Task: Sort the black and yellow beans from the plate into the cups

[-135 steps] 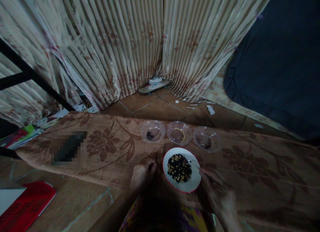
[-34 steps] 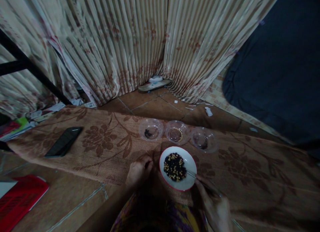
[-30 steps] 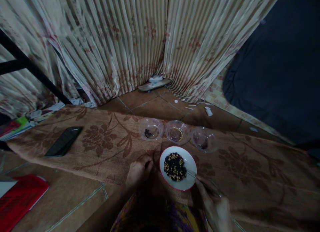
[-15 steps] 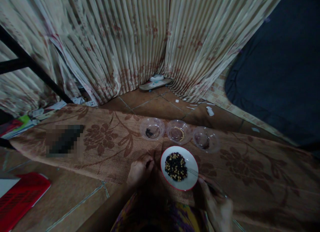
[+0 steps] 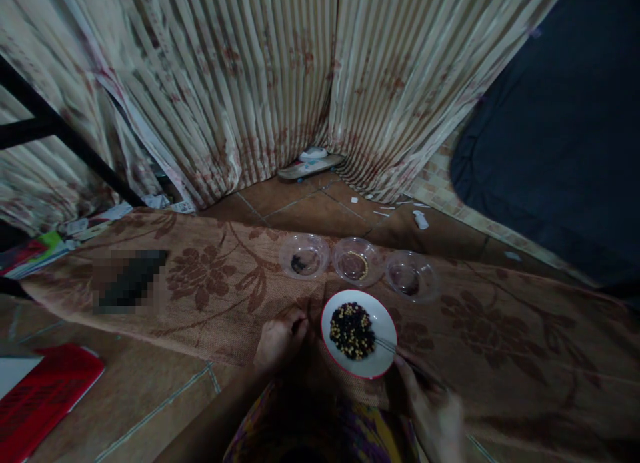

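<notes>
A white plate with a red rim (image 5: 386,316) lies on the brown cloth. On it is a heap of mixed black and yellow beans or grains (image 5: 351,331). My right hand (image 5: 434,406) is closed around a pair of thin chopsticks (image 5: 386,346), whose tips touch the right side of the heap. Left of the plate, my left hand (image 5: 281,336) rests on the cloth in a loose fist, with nothing visible in it. Behind the plate stand three clear plastic bowls: the left bowl (image 5: 320,260) has some black pieces, the middle bowl (image 5: 343,256) yellow ones, the right bowl (image 5: 425,276) a few dark ones.
The flower-patterned cloth (image 5: 210,316) covers a long low surface. A blurred dark object (image 5: 131,282) lies on its left end. Beyond are striped curtains (image 5: 280,83), a skateboard (image 5: 310,168) and scraps on the tiled floor. A red bag (image 5: 55,390) is at the lower left.
The chopsticks and my right hand have shifted very slightly, with the tips still at the heap's right edge. My left hand, the plate and the bowls stay in place.
</notes>
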The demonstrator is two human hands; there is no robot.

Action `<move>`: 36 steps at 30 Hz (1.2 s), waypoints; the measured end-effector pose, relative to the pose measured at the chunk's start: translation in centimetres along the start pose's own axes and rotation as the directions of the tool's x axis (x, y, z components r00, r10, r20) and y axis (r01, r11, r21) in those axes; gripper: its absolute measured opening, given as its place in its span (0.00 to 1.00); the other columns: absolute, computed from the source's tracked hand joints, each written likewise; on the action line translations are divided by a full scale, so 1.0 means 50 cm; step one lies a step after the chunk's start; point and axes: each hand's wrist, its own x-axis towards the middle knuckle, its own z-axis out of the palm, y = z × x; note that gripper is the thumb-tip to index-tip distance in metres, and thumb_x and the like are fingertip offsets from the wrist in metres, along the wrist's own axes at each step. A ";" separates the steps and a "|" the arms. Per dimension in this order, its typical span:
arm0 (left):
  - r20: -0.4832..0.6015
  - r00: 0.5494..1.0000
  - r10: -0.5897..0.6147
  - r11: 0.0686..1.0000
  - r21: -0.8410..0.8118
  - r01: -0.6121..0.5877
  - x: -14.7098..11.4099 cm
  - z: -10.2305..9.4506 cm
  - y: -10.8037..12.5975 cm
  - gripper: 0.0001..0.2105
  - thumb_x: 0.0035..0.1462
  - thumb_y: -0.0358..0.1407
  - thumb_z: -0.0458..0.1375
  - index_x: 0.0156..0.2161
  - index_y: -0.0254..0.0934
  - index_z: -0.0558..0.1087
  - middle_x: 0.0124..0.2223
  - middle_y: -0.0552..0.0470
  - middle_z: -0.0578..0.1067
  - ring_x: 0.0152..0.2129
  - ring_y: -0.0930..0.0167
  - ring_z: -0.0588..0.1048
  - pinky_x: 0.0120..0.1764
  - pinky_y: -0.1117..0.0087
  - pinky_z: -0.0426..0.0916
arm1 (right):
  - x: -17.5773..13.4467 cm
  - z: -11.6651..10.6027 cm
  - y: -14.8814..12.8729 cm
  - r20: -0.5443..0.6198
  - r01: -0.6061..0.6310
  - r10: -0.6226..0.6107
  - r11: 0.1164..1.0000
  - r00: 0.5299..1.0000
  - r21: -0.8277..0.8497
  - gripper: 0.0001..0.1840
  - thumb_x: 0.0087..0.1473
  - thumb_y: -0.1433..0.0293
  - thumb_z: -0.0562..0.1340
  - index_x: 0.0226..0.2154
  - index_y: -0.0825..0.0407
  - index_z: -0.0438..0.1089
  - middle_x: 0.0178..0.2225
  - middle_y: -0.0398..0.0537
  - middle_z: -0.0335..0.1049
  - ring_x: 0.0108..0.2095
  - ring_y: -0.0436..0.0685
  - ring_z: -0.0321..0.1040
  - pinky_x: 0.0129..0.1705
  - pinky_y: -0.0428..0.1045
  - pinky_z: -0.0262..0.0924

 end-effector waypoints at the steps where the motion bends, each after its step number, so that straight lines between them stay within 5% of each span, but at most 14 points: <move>1: 0.000 1.000 0.001 1.000 0.000 -0.001 0.000 0.001 0.000 0.06 0.61 0.35 0.52 0.36 0.42 0.72 0.36 0.55 0.78 0.31 0.73 0.75 0.37 0.74 0.63 | -0.001 -0.001 0.002 -0.008 0.015 -0.015 1.000 1.000 -0.007 0.17 0.47 0.55 0.64 0.33 0.51 0.78 0.39 0.53 0.78 0.43 0.65 0.74 0.46 0.57 0.68; 15: 0.004 1.000 -0.003 1.000 -0.006 0.003 0.001 -0.001 0.000 0.06 0.60 0.35 0.52 0.36 0.42 0.72 0.35 0.55 0.78 0.31 0.73 0.75 0.36 0.74 0.63 | -0.007 0.000 0.008 -0.073 -0.018 0.023 0.998 0.997 0.062 0.18 0.46 0.55 0.65 0.33 0.52 0.78 0.38 0.53 0.78 0.43 0.64 0.73 0.48 0.57 0.66; 20: -0.006 1.000 0.006 1.000 -0.020 -0.006 0.001 -0.002 0.000 0.06 0.60 0.34 0.52 0.36 0.41 0.71 0.36 0.54 0.78 0.33 0.72 0.75 0.37 0.74 0.63 | 0.011 0.003 -0.026 -0.133 -0.126 0.162 0.960 0.978 0.249 0.20 0.42 0.55 0.68 0.30 0.55 0.78 0.32 0.55 0.79 0.35 0.63 0.75 0.37 0.53 0.70; 24: 0.005 1.000 0.010 1.000 -0.025 -0.010 -0.002 -0.002 0.000 0.06 0.60 0.34 0.51 0.35 0.41 0.71 0.36 0.54 0.78 0.32 0.72 0.75 0.36 0.74 0.64 | 0.046 0.014 -0.078 -0.093 -0.102 0.130 0.961 0.987 0.257 0.21 0.41 0.56 0.69 0.34 0.55 0.77 0.33 0.54 0.78 0.35 0.62 0.75 0.33 0.50 0.69; 31: -0.019 0.999 0.030 0.999 -0.040 -0.031 -0.006 0.000 -0.003 0.07 0.61 0.33 0.50 0.35 0.41 0.71 0.34 0.54 0.77 0.32 0.72 0.76 0.36 0.74 0.64 | 0.125 0.125 -0.205 -0.017 0.211 -0.213 0.949 0.977 0.233 0.14 0.47 0.59 0.65 0.31 0.54 0.77 0.29 0.51 0.78 0.31 0.57 0.74 0.37 0.51 0.68; 36: -0.037 0.998 0.056 0.996 -0.064 -0.059 -0.007 -0.001 -0.003 0.07 0.60 0.32 0.51 0.34 0.41 0.71 0.35 0.52 0.77 0.33 0.71 0.76 0.36 0.74 0.65 | 0.175 0.225 -0.217 0.070 0.280 -0.316 0.909 0.946 0.310 0.15 0.47 0.59 0.65 0.31 0.53 0.77 0.34 0.53 0.78 0.36 0.59 0.74 0.43 0.55 0.67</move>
